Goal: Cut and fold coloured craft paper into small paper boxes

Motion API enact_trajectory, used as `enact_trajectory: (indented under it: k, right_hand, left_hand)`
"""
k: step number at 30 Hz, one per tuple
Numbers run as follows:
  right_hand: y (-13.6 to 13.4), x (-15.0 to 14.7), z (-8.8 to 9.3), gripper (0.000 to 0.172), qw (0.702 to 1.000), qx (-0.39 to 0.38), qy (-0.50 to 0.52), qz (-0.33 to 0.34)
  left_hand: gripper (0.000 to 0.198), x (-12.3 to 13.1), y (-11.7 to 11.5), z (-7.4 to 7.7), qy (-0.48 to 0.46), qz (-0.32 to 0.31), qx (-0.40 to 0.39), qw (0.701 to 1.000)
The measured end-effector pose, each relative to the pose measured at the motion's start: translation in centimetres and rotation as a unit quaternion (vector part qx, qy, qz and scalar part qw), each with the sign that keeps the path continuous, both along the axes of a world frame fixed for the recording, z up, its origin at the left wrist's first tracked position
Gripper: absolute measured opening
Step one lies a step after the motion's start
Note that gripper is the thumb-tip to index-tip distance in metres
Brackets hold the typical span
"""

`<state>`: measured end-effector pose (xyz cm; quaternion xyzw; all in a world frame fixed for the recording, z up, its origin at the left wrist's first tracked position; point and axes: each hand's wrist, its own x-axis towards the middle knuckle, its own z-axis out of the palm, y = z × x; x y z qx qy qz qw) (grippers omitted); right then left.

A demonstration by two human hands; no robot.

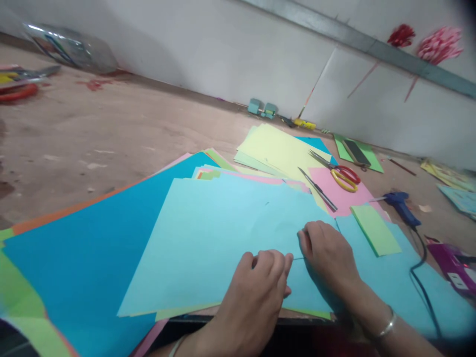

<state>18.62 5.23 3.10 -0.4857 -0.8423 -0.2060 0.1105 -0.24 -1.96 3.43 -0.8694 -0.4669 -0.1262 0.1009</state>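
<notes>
My left hand (262, 282) is closed, fingertips pressed together, over a stack of light blue paper sheets (208, 223). Close by on the right, my right hand (330, 253) is also closed, its fingers curled toward the left one. A thin dark line (298, 258) runs between the two sets of fingertips; whether it is a paper edge or a slim strip, I cannot tell. What the fingers pinch is mostly hidden. A folded light green paper (376, 230) lies to the right of my right hand. Beyond it are a craft knife (318, 190) and scissors (340, 173) with red and yellow handles.
Larger dark blue sheets (111, 238) spread at left. Pale yellow sheets (277, 148) lie behind. At right are a blue glue gun (401, 206) with its cord and a purple power box (453, 265). A plastic bottle (70, 47) and red-handled scissors (18, 91) sit far left.
</notes>
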Motion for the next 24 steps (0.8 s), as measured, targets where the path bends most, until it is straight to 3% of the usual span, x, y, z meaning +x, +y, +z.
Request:
enact_trajectory:
  k: [4,9,18,24]
  right_hand:
    - [-0.7,-0.5,0.8,0.022,0.997,0.008,0.055,0.047]
    - [-3.9,-0.7,1.4,0.021,0.987,-0.028,0.084,0.137]
    - [-6.0,3.9,0.6,0.035,0.999,-0.022,-0.018,0.046]
    - [-5.9,5.1,1.4,0.037,0.998,-0.011,-0.052,0.015]
  left_hand:
    - [0.046,0.3,0.0,0.1,0.0,0.006,0.003,1.0]
    - [0.046,0.3,0.0,0.0,-0.007,0.008,0.001,1.0]
    - [0.05,0.0,0.3,0.0,-0.026,-0.004,-0.002,1.0]
    - [0.049,-0.1,0.4,0.0,-0.034,-0.01,0.001,0.999]
